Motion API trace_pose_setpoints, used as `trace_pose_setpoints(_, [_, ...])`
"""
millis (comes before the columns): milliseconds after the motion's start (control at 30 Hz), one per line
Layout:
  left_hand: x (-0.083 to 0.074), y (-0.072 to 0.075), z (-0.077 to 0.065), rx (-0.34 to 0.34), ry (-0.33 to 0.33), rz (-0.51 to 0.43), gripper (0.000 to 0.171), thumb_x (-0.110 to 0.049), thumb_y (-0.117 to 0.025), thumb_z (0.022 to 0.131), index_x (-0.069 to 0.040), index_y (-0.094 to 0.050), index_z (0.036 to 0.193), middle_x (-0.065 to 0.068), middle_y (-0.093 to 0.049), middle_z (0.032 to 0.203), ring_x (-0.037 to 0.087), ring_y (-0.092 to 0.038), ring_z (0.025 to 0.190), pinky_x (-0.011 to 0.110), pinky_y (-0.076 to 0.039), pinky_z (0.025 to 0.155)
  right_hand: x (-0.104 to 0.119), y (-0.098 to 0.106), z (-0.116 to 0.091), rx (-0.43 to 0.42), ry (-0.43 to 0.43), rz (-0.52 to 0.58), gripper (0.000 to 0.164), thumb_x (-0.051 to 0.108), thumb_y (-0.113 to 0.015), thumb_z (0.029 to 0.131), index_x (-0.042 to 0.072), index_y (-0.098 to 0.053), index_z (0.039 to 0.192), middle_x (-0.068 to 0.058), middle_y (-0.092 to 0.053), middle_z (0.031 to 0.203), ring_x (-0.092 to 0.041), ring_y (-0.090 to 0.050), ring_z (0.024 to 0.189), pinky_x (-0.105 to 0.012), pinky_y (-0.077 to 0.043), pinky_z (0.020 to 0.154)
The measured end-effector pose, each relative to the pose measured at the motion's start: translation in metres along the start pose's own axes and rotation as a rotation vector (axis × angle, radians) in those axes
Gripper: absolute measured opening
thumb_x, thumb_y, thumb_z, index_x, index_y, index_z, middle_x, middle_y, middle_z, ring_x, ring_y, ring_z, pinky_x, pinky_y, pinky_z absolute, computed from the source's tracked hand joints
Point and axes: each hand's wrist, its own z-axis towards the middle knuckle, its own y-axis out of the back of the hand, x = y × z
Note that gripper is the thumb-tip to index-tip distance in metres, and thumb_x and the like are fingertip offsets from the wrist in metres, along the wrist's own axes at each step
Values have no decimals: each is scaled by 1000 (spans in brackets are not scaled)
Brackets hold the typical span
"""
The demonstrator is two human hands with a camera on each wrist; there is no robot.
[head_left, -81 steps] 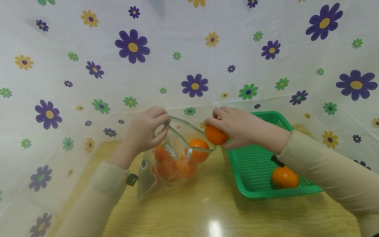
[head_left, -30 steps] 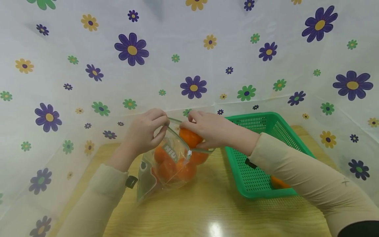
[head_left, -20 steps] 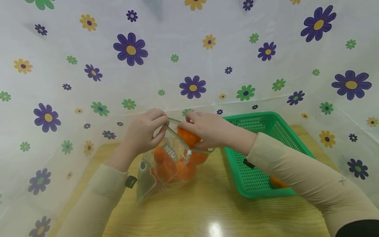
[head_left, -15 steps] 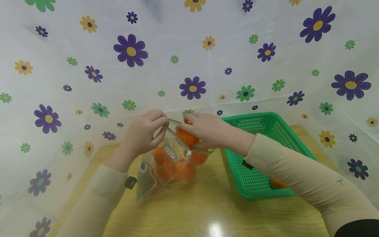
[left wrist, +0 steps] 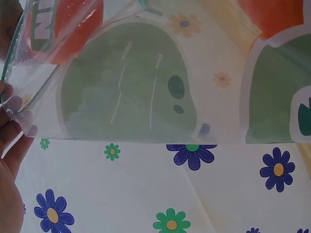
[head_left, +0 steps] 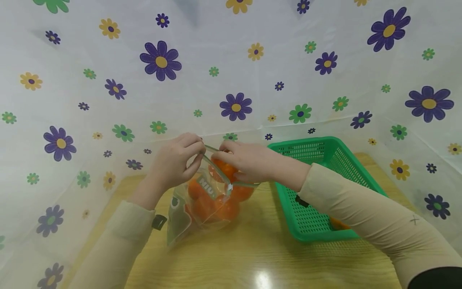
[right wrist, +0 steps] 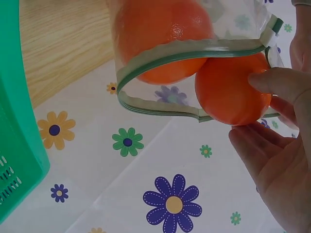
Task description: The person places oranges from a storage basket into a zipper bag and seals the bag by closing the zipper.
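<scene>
My left hand (head_left: 177,160) pinches the upper edge of a clear zip bag (head_left: 180,216), holding its mouth apart. Printed green shapes on the bag show close up in the left wrist view. Several oranges lie inside, one (right wrist: 165,29) just within the mouth. Between the thumb and fingers of my right hand (head_left: 252,160) is another orange (right wrist: 233,90), partly through the bag's green-edged opening. A white slider (right wrist: 268,38) sits at one end of the zip.
A green plastic basket (head_left: 294,224) stands to the right on the wooden table (head_left: 231,261), with an orange (head_left: 338,223) in it mostly hidden by my right sleeve. Flower-printed sheeting (head_left: 202,48) rises behind and at the sides.
My right hand has carried the orange leftward from beside the basket into the bag's mouth, sinking slightly lower. My left hand keeps its hold on the bag's edge.
</scene>
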Motion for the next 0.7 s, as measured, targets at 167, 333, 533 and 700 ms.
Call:
trace_pose_setpoints(167, [0, -1, 0, 5, -3, 7, 7, -4, -66, 89, -9, -69, 93, 8, -69, 94, 26, -65, 88, 37, -61, 71, 2, -4, 1, -26, 27, -20, 56, 7, -70, 93, 18, -54, 146, -7, -61, 133, -18, -65, 90, -24, -57, 70])
trace_pose_setpoints(333, [0, 0, 1, 17, 0, 5, 7, -4, -67, 89, -10, -69, 93, 7, -69, 94, 26, -65, 88, 37, -61, 73, 4, -4, 0, -40, -14, -58, 53, 11, -70, 95, 20, -57, 146, -5, -62, 121, -17, -61, 85, -23, -56, 71])
trace_pose_setpoints(533, [0, 2, 2, 18, -11, 7, 7, -3, -68, 89, -8, -69, 94, 8, -69, 94, 27, -65, 88, 38, -62, 75, 2, -3, -3, -23, -43, -62, 56, 15, -74, 96, 21, -57, 149, -4, -62, 116, -18, -59, 88, -24, -54, 73])
trace_pose_setpoints(700, [0, 3, 2, 21, -6, 19, 6, -5, -70, 91, -7, -69, 96, 9, -69, 94, 27, -65, 89, 39, -63, 78, 1, -4, -7, -38, -30, -71, 60, 22, -77, 96, 22, -55, 151, -3, -62, 119, -18, -59, 92, -26, -54, 75])
